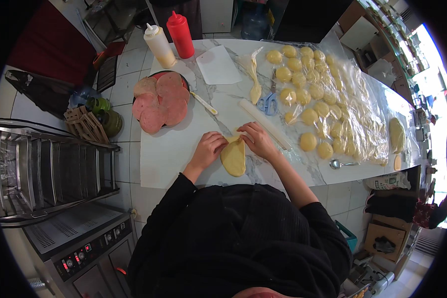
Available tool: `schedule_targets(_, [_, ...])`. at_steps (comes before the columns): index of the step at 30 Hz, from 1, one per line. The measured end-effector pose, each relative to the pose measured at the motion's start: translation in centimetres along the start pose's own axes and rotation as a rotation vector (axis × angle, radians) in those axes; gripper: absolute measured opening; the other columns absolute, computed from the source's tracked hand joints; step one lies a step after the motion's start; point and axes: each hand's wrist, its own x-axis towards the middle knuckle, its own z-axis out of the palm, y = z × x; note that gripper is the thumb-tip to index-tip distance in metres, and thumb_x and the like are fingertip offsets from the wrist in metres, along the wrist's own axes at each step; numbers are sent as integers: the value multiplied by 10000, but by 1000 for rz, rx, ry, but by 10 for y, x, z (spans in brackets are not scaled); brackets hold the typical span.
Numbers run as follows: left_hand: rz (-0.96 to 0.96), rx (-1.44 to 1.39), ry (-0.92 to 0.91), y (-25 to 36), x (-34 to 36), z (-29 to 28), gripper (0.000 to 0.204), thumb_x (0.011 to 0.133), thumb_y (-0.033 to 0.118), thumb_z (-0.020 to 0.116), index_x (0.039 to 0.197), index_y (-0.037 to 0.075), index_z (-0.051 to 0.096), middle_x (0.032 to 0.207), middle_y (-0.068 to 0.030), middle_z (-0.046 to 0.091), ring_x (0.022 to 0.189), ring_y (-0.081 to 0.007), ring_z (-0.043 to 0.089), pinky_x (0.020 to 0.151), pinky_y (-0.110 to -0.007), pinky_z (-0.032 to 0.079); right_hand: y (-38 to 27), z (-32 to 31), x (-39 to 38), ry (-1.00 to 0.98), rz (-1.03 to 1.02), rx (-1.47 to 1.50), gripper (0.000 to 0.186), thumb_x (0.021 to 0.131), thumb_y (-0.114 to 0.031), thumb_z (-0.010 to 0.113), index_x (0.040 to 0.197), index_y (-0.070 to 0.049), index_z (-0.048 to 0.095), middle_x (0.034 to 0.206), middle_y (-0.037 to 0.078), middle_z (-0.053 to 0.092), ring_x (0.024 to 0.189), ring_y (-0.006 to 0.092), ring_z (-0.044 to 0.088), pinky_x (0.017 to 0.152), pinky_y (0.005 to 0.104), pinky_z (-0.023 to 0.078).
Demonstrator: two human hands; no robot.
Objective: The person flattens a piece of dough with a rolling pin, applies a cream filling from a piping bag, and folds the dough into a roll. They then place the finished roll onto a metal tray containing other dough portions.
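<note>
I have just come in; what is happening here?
The person's left hand and right hand pinch the far corners of a flat dough piece over the table. A white rod lies beside the right hand. Dough balls, many under clear plastic, are to the right; round pink slices sit at the left.

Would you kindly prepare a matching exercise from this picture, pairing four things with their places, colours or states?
1. Dough piece
2. Meat slices
3. Rolling pin
4. Dough balls

A. White and slender
B. Held by the left hand and right hand
C. Mostly under clear plastic
D. Pink, overlapping

Pairs: 1-B, 2-D, 3-A, 4-C
</note>
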Motion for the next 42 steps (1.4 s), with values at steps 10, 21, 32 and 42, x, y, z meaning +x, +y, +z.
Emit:
schedule_targets(10, [-43,-124,-98,3,-1,-4,122,735,59,673,843,29,624,872,-89,619,854,-261,598,743,-345,489,8,-3,0,-186,-219,-166,102,726,-154,694,806,-102,660,843,8,609,877,192,545,805,325,384])
schedule_targets(21, [-252,-32,56,9,2,8,225,669,55,709,887,58,656,865,-58,619,828,-243,562,759,-336,462,-1,16,-10,-70,48,20,195,673,-130,730,834,-79,633,821,46,584,864,240,546,785,362,403])
schedule_targets(32, [-297,-129,-43,-2,-5,4,275,654,48,719,924,59,667,962,-66,647,899,-243,574,771,-344,474,13,12,-20,-85,130,78,234,669,-58,702,891,-57,631,879,84,607,807,265,559,717,360,457])
schedule_targets(42, [-248,-56,31,31,-11,-1,423,713,19,654,1125,94,594,1235,-91,524,1072,-294,517,898,-361,438,-9,-15,30,19,239,-3,232,757,-79,625,986,-51,602,947,131,592,913,314,560,793,381,445])
